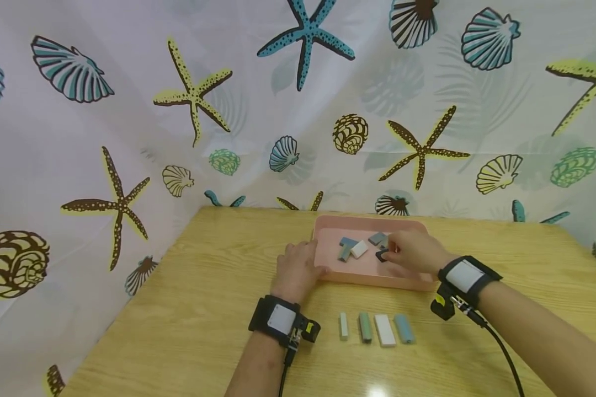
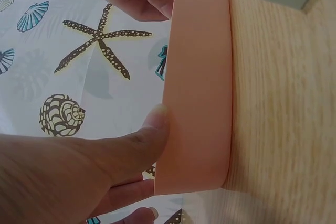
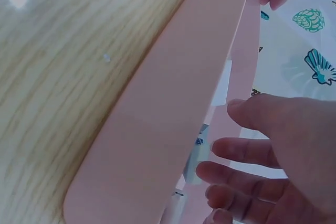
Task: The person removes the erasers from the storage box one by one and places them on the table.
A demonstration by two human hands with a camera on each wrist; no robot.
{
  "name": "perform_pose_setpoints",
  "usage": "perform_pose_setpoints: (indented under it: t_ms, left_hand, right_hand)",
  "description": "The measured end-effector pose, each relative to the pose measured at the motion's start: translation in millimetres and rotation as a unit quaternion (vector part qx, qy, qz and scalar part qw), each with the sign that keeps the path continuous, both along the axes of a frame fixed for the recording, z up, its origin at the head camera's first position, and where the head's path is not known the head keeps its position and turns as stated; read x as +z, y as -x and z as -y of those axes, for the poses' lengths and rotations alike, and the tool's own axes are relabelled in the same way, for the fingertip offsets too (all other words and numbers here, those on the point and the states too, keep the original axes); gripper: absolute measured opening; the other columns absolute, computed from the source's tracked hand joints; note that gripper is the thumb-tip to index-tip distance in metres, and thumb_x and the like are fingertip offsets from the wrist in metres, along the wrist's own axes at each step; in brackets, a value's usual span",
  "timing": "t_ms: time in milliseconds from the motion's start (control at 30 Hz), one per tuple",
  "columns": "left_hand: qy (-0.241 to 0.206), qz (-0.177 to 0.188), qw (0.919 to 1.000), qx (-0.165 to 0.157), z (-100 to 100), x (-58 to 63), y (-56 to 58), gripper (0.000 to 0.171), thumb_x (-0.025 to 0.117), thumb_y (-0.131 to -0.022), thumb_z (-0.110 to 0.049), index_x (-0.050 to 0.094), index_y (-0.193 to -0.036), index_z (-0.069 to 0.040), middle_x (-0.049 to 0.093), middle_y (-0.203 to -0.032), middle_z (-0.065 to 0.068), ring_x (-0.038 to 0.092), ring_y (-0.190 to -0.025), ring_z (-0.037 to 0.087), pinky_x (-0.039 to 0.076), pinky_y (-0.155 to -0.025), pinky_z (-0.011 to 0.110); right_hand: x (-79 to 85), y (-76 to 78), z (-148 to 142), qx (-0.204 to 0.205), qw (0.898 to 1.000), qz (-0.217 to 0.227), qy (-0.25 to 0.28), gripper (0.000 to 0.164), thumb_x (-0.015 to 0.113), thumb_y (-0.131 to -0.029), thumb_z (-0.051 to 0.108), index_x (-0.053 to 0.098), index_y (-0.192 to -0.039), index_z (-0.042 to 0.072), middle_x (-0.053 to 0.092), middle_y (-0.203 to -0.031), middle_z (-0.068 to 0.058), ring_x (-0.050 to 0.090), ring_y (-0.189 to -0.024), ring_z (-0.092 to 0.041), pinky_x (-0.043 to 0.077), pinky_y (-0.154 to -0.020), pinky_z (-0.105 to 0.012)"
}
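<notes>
Wood-grain table [image 1: 218,264], starfish-and-shell-print sheet [image 1: 258,110] behind: four rectangular blocks [image 1: 384,331] in front of pink tray [image 1: 377,280], at least five inside blocks [image 1: 359,249]; left hand [image 1: 298,270] relaxed on tray corner, right hand [image 1: 419,252] loose-fingered over the contents.

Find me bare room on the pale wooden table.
The table is bare left of the left forearm, out to the white shell-printed cloth, and right of the pink rectangular tray, beyond the right forearm. Crowded: the tray's floor, where small grey, blue and white blocks lie near the right hand, and the row of four pale rectangular blocks between the forearms.
</notes>
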State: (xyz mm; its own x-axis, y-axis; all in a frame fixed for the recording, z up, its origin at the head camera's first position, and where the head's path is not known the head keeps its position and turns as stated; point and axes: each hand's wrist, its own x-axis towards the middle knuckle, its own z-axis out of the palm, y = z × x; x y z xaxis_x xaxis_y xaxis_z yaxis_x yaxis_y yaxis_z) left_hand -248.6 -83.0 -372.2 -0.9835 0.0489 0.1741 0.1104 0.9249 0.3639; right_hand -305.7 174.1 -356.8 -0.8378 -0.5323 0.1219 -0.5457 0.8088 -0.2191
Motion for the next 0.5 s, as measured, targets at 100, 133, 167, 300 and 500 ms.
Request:
perform_pose_setpoints:
  t_ms: [100, 133, 167, 300, 500]
  left_hand:
    - [-0.003, 0.006, 1.0, 0.004, 0.8, -0.7, -1.3, 0.064, 0.081, -0.08, -0.037, 0.06, -0.134, -0.01, 0.07, -0.122, 0.01, 0.062, -0.103, 0.028, 0.052, -0.087, 0.048]
    - [-0.004, 0.007, 1.0, 0.005, 0.8, -1.1, -1.3, 0.064, 0.081, -0.08, -0.037, 0.06, -0.134, -0.01, 0.069, -0.123, 0.01, 0.062, -0.103, 0.027, 0.052, -0.088, 0.048]
    - [-0.004, 0.007, 0.9999, 0.006, 0.9, -1.3, -1.2, 0.065, 0.082, -0.08, -0.036, 0.06, -0.135, -0.01, 0.069, -0.123, 0.01, 0.062, -0.103, 0.027, 0.052, -0.088, 0.048]
    - [-0.004, 0.012, 0.9999, 0.01, 0.3, -2.3, 0.7, 0.064, 0.081, -0.081, -0.036, 0.059, -0.136, -0.011, 0.069, -0.125, 0.009, 0.061, -0.104, 0.027, 0.052, -0.089, 0.047]
    - [-0.005, 0.012, 0.9999, 0.008, -0.5, -3.2, 2.1, 0.064, 0.081, -0.081, -0.035, 0.059, -0.136, -0.011, 0.069, -0.126, 0.009, 0.062, -0.106, 0.028, 0.051, -0.089, 0.048]
  right_hand:
    - [-4.2, 5.9, 4.8, -0.012, 1.0, -0.007, -0.009, 0.016, 0.077, -0.086, 0.02, 0.068, -0.077, 0.011, 0.062, -0.069, 0.003, 0.051, -0.059, -0.011, 0.042, -0.057, -0.027]
    - [-5.1, 7.3, 6.0, -0.02, 1.0, -0.008, -0.014, 0.017, 0.078, -0.085, 0.021, 0.067, -0.077, 0.011, 0.062, -0.069, 0.003, 0.051, -0.06, -0.011, 0.042, -0.057, -0.028]
    - [-5.7, 8.2, 7.3, -0.026, 0.999, -0.008, -0.017, 0.018, 0.078, -0.085, 0.022, 0.067, -0.077, 0.011, 0.061, -0.069, 0.002, 0.051, -0.06, -0.012, 0.042, -0.057, -0.028]
    - [-5.2, 9.3, 10.3, -0.042, 0.999, -0.012, -0.024, 0.023, 0.08, -0.083, 0.024, 0.064, -0.075, 0.011, 0.058, -0.067, 0.001, 0.05, -0.062, -0.015, 0.041, -0.06, -0.03]
    - [-9.1, 11.8, 12.7, -0.048, 0.998, -0.009, -0.031, 0.025, 0.08, -0.083, 0.025, 0.062, -0.076, 0.01, 0.057, -0.067, 0.001, 0.05, -0.061, -0.015, 0.039, -0.059, -0.03]
